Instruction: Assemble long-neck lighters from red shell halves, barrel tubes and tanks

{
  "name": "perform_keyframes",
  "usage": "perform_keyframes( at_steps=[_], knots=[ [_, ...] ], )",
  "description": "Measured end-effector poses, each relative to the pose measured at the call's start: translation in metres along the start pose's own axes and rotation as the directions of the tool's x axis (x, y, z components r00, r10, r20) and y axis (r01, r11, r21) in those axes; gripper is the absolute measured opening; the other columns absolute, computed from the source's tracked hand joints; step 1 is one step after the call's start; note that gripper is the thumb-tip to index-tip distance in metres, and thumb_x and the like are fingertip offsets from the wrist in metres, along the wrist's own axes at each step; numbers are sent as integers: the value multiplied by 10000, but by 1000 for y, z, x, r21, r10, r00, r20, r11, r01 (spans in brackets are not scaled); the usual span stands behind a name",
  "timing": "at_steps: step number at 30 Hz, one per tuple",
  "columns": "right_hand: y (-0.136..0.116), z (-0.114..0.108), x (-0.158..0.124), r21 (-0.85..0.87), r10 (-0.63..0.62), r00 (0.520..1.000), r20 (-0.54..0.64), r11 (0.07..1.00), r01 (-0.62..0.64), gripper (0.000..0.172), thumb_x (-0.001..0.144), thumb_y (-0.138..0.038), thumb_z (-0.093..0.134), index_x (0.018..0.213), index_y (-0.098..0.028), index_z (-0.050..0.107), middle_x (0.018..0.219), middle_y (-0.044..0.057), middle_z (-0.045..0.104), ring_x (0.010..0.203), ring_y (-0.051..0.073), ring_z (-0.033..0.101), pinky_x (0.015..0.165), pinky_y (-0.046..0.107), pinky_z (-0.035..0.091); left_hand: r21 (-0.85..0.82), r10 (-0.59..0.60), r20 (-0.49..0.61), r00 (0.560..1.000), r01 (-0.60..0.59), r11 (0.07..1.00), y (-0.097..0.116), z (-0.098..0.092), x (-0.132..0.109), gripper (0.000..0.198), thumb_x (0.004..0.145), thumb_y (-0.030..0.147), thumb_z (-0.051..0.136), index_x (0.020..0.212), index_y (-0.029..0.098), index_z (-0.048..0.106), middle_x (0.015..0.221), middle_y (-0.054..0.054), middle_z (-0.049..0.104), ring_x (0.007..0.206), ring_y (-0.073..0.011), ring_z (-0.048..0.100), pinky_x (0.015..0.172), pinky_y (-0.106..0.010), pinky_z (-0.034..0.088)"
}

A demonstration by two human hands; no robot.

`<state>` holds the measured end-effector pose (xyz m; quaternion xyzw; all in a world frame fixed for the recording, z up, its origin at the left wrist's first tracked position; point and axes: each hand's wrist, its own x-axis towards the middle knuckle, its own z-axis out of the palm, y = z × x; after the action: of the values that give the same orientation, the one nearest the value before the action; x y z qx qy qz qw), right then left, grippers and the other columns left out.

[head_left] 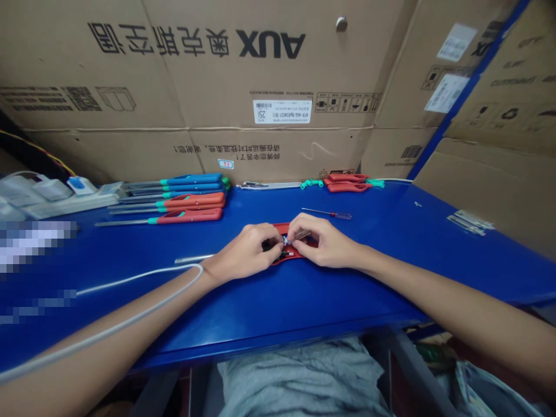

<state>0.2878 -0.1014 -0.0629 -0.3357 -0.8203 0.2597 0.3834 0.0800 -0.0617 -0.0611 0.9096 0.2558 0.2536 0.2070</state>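
An opened red lighter casing lies on the blue table, with small parts inside it. Over its left half my left hand is pinched closed at a small whitish part. From the right, my right hand reaches over the casing with fingers closed around a thin, dark item whose identity is unclear. Both sets of fingertips nearly meet above the casing. A metal tube sticks out to the left from under my left wrist. Behind my right hand rests a screwdriver.
Blue lighters and red lighters lie at the back left, near a power strip. Red handles and metal rods lie by the cardboard. A white cable crosses my left forearm. Metal pieces lie right.
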Motion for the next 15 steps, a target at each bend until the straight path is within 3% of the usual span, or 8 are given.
perform_keyframes(
  at_steps=[15],
  knots=[
    [-4,-1,1,1,19,1000,9,1000,-19,103,833,-95,545,868,-189,566,952,36,549,819,146,619,777,330,542,13,13,6,1000,-13,1000,3,-2,1,136,818,127,528,766,155,651,744,-2,664,631,-107,577,606,-221,419]
  ],
)
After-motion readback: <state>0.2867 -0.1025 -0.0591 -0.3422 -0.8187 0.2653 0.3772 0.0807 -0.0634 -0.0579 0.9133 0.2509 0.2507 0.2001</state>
